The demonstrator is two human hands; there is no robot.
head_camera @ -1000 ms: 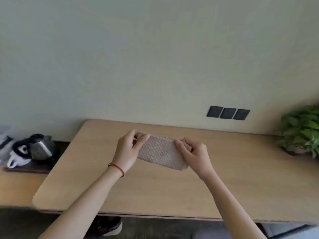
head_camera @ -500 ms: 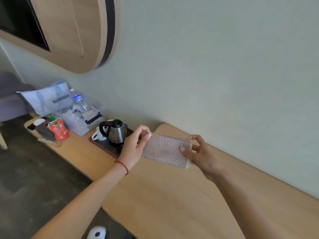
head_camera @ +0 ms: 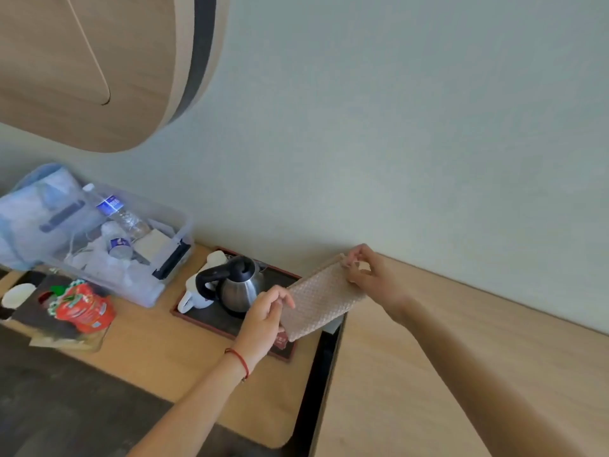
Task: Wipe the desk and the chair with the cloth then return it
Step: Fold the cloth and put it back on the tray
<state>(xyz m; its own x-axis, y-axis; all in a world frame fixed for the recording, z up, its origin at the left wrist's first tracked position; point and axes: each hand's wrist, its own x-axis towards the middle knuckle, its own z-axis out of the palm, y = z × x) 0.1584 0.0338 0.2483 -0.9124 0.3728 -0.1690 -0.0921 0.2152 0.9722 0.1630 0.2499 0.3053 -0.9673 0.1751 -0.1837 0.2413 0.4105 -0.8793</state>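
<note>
A folded beige waffle-textured cloth [head_camera: 321,300] hangs in the air, stretched between both hands above the left end of the wooden desk [head_camera: 428,357]. My left hand [head_camera: 265,316], with a red string on its wrist, pinches the cloth's lower left end. Its upper right corner is pinched by my right hand [head_camera: 372,275]. The cloth hovers over the gap between the desk and the lower shelf beside it. No chair is in view.
A dark tray [head_camera: 211,319] on the lower wooden shelf holds a steel kettle [head_camera: 239,285] and a white cup [head_camera: 194,296]. Further left stand a clear plastic bin [head_camera: 131,258] with water bottles and a red snack packet [head_camera: 84,308]. A rounded wooden panel hangs on the wall.
The view has swung left from the desk's middle to its left end, bringing the kettle tray close. Both hands kept hold of the cloth, which now tilts up to the right.
</note>
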